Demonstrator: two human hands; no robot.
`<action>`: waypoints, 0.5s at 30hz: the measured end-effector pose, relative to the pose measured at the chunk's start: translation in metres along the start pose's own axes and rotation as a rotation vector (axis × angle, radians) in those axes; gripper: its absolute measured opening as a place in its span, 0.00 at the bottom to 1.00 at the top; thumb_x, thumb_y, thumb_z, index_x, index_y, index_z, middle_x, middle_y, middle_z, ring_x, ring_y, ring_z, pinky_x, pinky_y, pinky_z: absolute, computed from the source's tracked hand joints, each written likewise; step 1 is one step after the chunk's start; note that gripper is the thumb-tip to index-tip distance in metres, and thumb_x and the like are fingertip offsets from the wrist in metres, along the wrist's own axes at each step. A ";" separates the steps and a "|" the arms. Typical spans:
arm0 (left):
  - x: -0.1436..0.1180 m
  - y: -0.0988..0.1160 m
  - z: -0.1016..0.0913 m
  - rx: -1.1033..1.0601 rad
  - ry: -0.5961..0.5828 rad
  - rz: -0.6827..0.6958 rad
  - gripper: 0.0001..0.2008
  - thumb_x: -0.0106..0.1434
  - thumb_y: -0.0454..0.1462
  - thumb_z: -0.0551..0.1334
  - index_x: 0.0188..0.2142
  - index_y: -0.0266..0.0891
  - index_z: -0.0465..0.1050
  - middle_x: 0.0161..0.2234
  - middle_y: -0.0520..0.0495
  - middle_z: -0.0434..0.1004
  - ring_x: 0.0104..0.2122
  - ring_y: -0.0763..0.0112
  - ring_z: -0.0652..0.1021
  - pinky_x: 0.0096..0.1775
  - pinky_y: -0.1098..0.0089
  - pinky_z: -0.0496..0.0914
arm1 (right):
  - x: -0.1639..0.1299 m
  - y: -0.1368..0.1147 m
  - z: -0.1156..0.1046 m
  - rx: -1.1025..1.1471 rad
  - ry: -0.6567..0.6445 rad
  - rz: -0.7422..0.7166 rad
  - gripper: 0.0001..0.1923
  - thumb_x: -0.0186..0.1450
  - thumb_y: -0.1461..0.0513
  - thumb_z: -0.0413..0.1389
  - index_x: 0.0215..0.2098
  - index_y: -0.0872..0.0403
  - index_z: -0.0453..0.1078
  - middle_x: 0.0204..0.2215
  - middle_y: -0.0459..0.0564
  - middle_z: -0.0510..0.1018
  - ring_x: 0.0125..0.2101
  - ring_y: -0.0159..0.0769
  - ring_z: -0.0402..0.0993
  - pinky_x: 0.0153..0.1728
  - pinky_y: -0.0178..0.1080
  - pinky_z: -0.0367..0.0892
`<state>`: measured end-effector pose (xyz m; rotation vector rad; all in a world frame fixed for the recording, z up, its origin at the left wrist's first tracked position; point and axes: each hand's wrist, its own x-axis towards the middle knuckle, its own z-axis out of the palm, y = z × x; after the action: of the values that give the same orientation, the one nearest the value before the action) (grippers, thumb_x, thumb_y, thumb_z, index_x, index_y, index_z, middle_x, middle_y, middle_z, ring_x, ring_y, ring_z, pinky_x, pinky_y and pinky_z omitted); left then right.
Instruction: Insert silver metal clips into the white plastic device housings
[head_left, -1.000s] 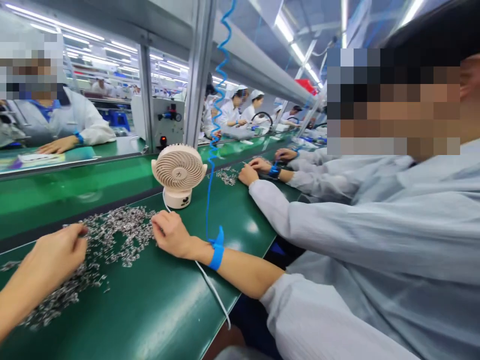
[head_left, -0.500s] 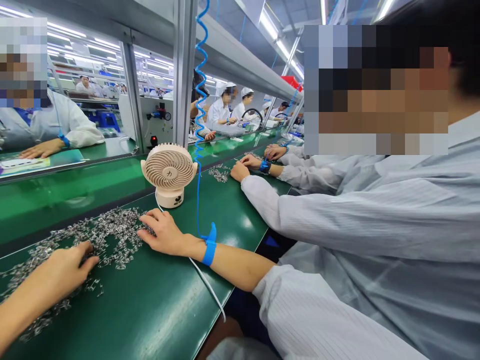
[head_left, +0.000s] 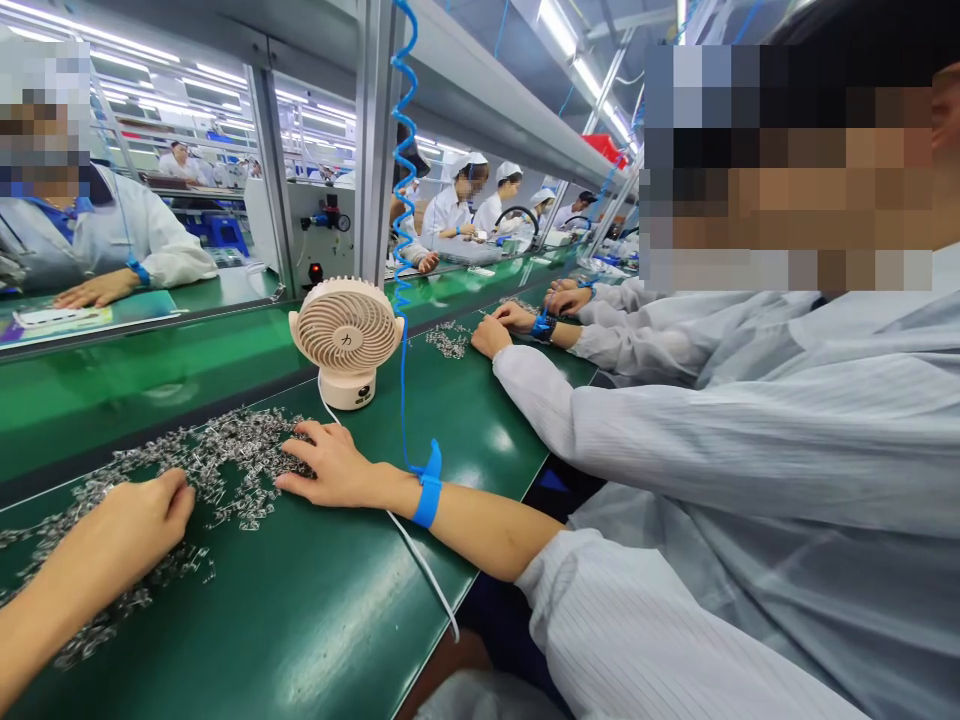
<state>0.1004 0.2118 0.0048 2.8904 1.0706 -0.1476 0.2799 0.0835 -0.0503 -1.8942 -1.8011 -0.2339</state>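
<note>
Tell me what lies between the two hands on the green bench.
In the head view, small loose metal parts lie scattered between the left hand and the right hand; both hands touch them.

The only mark that can be read stands on the small beige desk fan (head_left: pixel 346 340): a round badge at the middle of its front grille bears one dark character, shaped much like "力". On the fan's base, below the grille, sit small dark marks too tiny to make out. A flat printed sheet (head_left: pixel 82 322) lies on the far tabletop behind the glass partition, and its print is blurred past reading. The grey machine box (head_left: pixel 322 225) behind the fan carries a gauge whose dial cannot be read.
</note>
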 end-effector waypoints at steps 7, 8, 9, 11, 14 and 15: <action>-0.003 0.005 -0.005 0.022 0.031 -0.047 0.16 0.62 0.43 0.41 0.29 0.43 0.63 0.23 0.46 0.73 0.27 0.56 0.75 0.27 0.68 0.59 | 0.001 0.001 -0.003 0.016 0.007 0.010 0.06 0.62 0.61 0.53 0.35 0.54 0.71 0.45 0.56 0.68 0.42 0.40 0.66 0.42 0.44 0.61; -0.004 0.006 -0.007 0.008 0.023 -0.048 0.17 0.62 0.43 0.41 0.31 0.43 0.65 0.25 0.46 0.74 0.28 0.56 0.75 0.28 0.68 0.59 | 0.001 0.001 -0.004 0.036 0.023 0.002 0.06 0.62 0.62 0.53 0.34 0.54 0.71 0.43 0.55 0.69 0.42 0.39 0.66 0.41 0.43 0.61; -0.006 0.008 -0.010 -0.004 0.018 -0.048 0.17 0.62 0.43 0.41 0.32 0.42 0.65 0.27 0.46 0.75 0.29 0.57 0.74 0.28 0.68 0.59 | 0.001 0.001 -0.005 0.057 0.038 -0.004 0.06 0.63 0.63 0.52 0.33 0.55 0.71 0.40 0.54 0.70 0.40 0.38 0.67 0.40 0.41 0.61; -0.010 0.012 -0.014 -0.010 0.022 -0.032 0.17 0.63 0.42 0.41 0.31 0.42 0.66 0.28 0.45 0.75 0.30 0.58 0.74 0.29 0.68 0.59 | 0.001 0.001 -0.007 0.107 0.077 -0.007 0.07 0.64 0.64 0.50 0.32 0.55 0.70 0.34 0.52 0.71 0.36 0.35 0.67 0.38 0.38 0.61; -0.015 0.018 -0.018 0.001 0.064 0.004 0.16 0.62 0.40 0.42 0.27 0.41 0.64 0.27 0.45 0.73 0.29 0.60 0.72 0.30 0.68 0.58 | -0.001 0.001 -0.009 0.210 0.156 0.008 0.09 0.65 0.64 0.48 0.32 0.56 0.69 0.27 0.49 0.70 0.31 0.33 0.66 0.36 0.37 0.61; -0.015 0.019 -0.018 0.005 0.087 0.016 0.15 0.62 0.39 0.42 0.26 0.41 0.63 0.27 0.45 0.73 0.29 0.61 0.72 0.30 0.68 0.58 | -0.002 0.002 -0.009 0.248 0.180 0.012 0.08 0.65 0.64 0.47 0.32 0.56 0.68 0.27 0.48 0.70 0.30 0.33 0.66 0.35 0.36 0.61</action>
<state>0.1023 0.1893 0.0249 2.9337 1.0616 -0.0244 0.2832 0.0776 -0.0441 -1.6560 -1.6173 -0.1625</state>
